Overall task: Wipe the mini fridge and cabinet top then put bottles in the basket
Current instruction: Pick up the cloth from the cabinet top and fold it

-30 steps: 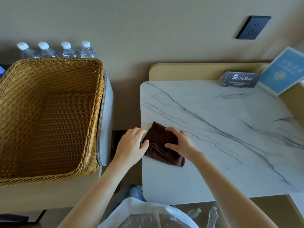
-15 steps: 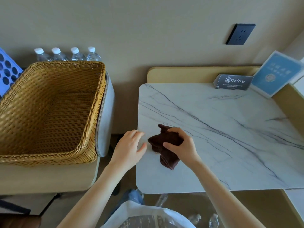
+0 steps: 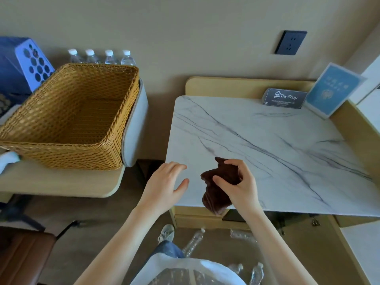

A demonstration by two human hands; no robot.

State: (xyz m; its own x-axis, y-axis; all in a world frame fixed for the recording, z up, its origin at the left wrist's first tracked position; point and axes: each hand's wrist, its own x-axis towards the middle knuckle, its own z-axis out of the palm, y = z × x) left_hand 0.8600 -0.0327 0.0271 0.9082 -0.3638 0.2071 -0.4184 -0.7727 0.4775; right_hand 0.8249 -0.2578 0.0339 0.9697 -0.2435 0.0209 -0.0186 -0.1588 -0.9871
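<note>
My right hand [image 3: 238,185] pinches a bunched dark brown cloth [image 3: 218,192] and holds it just above the front left corner of the white marble cabinet top [image 3: 277,153]. The cloth hangs down past the front edge. My left hand [image 3: 164,186] hovers open beside it at the top's left edge, fingers spread, holding nothing. An empty wicker basket [image 3: 70,118] sits on a low seat to the left. Several water bottles [image 3: 100,57] stand in a row against the wall behind the basket. More bottles [image 3: 193,241] lie on the floor by my feet.
A dark "The Shop" sign [image 3: 284,98] and a blue framed card [image 3: 333,89] stand at the back right of the top. A wall socket [image 3: 290,42] is above. A blue perforated box [image 3: 22,62] sits far left. A brown seat [image 3: 22,258] is at lower left.
The cloth lay flat under both hands; now my right hand has gathered it and lifted it off the marble. My left hand let go and opened. The view has drawn back.
</note>
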